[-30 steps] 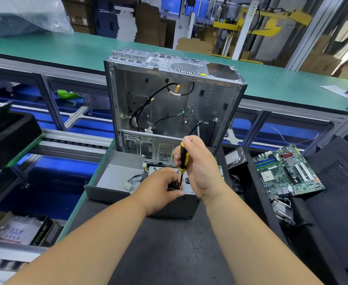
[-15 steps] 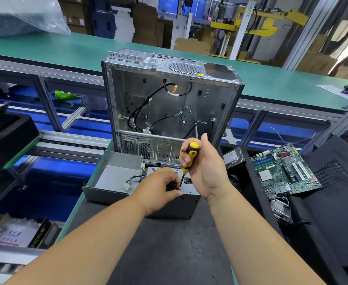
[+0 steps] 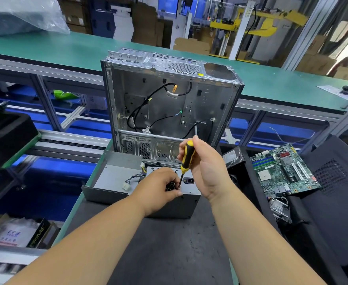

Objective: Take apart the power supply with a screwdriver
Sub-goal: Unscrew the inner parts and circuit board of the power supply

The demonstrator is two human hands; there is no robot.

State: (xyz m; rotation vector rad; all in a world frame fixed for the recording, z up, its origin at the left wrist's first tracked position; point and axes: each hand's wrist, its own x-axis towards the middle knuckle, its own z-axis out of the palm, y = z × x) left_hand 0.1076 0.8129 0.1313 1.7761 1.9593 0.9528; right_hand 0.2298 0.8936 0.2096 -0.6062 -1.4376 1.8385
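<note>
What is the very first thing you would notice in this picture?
Probably the two hands in the middle: the right hand grips a yellow and black screwdriver, tip down on a gray power supply that the left hand steadies. Right behind stands a big open metal computer case.

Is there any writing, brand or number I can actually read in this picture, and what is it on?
"PRIME": on the edge of a dark box at lower left.
Label on the packet beside it: blurred, unreadable.
Printing on the motherboard: too small to read.
Yellow sticker on the computer case: too small to read.
Label on the hard drive: unreadable.
</note>
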